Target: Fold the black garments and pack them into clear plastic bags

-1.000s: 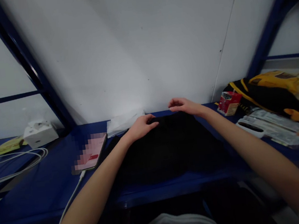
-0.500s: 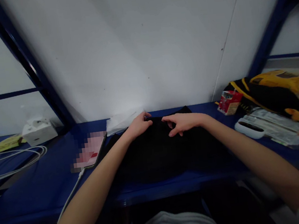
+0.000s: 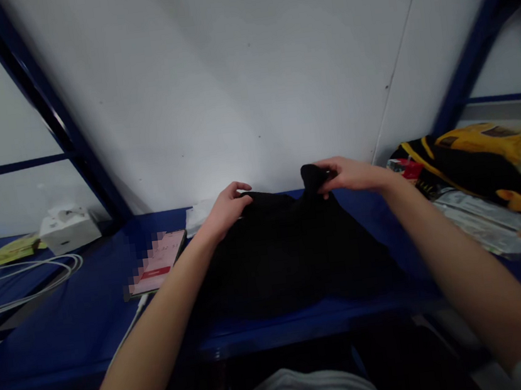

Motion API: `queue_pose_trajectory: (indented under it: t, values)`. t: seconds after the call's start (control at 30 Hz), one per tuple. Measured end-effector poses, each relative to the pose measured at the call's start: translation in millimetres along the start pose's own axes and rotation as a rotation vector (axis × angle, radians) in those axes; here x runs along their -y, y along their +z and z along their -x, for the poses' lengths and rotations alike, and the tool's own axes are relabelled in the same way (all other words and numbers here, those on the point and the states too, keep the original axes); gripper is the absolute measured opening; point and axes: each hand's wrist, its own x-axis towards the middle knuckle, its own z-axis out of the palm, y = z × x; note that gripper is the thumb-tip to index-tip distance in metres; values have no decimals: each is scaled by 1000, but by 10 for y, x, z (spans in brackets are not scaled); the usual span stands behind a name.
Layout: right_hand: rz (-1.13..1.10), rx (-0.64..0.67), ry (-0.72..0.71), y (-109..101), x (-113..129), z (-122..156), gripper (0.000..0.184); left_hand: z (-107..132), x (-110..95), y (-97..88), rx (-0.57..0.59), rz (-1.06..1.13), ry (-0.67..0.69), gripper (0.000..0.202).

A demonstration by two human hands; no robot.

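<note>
Fingers of the right hand [image 3: 355, 174] clamp together on a raised pinch of the black garment [image 3: 287, 261], at its far right corner. Left hand [image 3: 225, 213] sits at the garment's far left edge, fingers curled and slightly apart; whether they grip the cloth we cannot tell.

Garment lies on a blue bench [image 3: 71, 351], directly in front of us, between our forearms. Its near part is spread out and its far right corner is lifted clear of the bench. Black cloth hides any creases or layers, so we cannot say how it is lying underneath.

Containers: white tissue box [image 3: 69, 231] at far left, well apart from both hands, with tissue showing at its top. Yellow-and-black bag [image 3: 470, 163] at far right, slumped against the wall, contents hidden. Red carton [image 3: 408, 169] just beyond the right hand, partly hidden behind it.

Silver packets [image 3: 482, 224] lie in front of the bag. Phone [image 3: 157, 261], screen blurred, lies just left of the garment, with its cable [image 3: 129, 328] running toward us.
</note>
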Motion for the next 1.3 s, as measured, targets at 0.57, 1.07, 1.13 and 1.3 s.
queue_pose_trajectory:
  t: [0.57,1.07,1.13,1.3]
  values:
    - [207,423,252,-266,-154,162,22,158,-109,-206,586,-344,53,23]
    - [378,532,651,-32,-324,-1,38,269,-67,509,412,-424,528,19]
    - [410,525,677,5,-350,-26,35,236,-77,459,349,-386,478,13]
    - [480,344,627,28,-391,-69,45,154,-140,89,180,-196,273,11]
